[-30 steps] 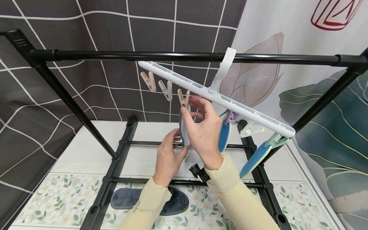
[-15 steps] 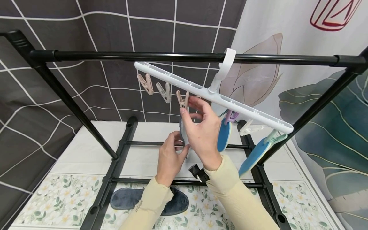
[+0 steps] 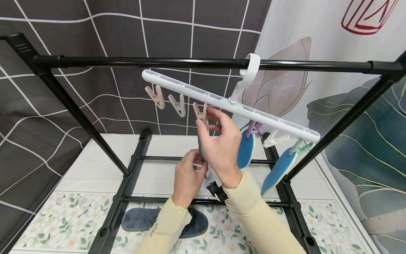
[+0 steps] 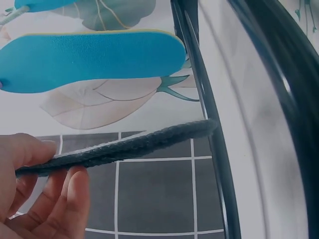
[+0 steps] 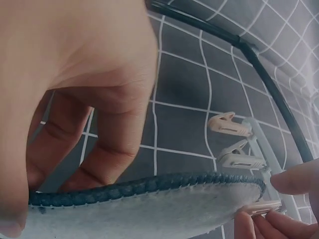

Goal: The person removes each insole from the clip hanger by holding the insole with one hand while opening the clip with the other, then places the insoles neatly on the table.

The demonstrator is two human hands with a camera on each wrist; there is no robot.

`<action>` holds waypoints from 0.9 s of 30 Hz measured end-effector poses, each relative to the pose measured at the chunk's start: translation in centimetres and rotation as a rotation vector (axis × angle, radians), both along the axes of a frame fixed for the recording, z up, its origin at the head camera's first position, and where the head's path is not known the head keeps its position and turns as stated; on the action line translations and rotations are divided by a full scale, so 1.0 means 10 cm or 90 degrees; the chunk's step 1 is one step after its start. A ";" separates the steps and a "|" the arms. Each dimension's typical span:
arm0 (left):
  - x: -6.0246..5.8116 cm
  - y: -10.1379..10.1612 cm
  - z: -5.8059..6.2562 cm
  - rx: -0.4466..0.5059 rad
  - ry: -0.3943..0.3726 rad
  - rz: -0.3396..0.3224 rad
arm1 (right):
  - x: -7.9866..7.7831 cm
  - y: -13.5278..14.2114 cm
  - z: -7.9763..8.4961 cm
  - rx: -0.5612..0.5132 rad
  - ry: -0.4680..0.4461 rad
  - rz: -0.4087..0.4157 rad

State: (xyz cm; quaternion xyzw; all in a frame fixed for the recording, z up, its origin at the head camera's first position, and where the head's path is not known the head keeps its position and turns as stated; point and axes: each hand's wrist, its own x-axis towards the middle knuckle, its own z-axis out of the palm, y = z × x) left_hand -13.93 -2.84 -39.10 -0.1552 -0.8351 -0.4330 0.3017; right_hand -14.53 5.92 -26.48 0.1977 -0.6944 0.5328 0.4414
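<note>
In the head view my left hand (image 3: pixel 188 178) pinches a thin grey fuzzy insole (image 3: pixel 201 146). The left wrist view has the thumb on one face of the insole (image 4: pixel 129 149) and the fingers on the other, one end sticking out past them. My right hand (image 3: pixel 222 144) pinches a pale pink clothespin (image 3: pixel 200 112) on a white clip hanger (image 3: pixel 203 93). In the right wrist view, thumb and fingers close round the clothespin (image 5: pixel 261 207), which sits at the insole's end (image 5: pixel 149 209). Its exact bite is partly hidden by the fingers.
The hanger hooks over a black rack rail (image 3: pixel 142 62). Two blue insoles, one (image 3: pixel 245 150) on a purple clip and another (image 3: pixel 279 171) on a green clip, hang to the right. A dark grey insole-shaped piece (image 3: pixel 139 218) lies on the floor, partly behind my left sleeve.
The hanger has swung a little, its left end moving left and slightly down. The pinched clothespin and my right hand have shifted slightly left, and my left fingers have closed further round the insole.
</note>
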 end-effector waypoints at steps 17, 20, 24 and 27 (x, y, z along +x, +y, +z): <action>0.09 0.02 0.05 -0.056 0.061 0.032 | -0.12 -0.04 -0.11 -0.001 0.008 -0.025; 0.10 0.02 0.05 -0.048 0.064 0.021 | -0.13 -0.04 -0.10 -0.004 0.016 -0.026; 0.11 0.03 0.05 -0.038 0.063 0.001 | -0.14 -0.05 -0.09 -0.003 0.022 -0.030; 0.13 0.03 0.05 -0.038 0.061 -0.007 | -0.14 -0.05 -0.08 0.002 0.024 -0.038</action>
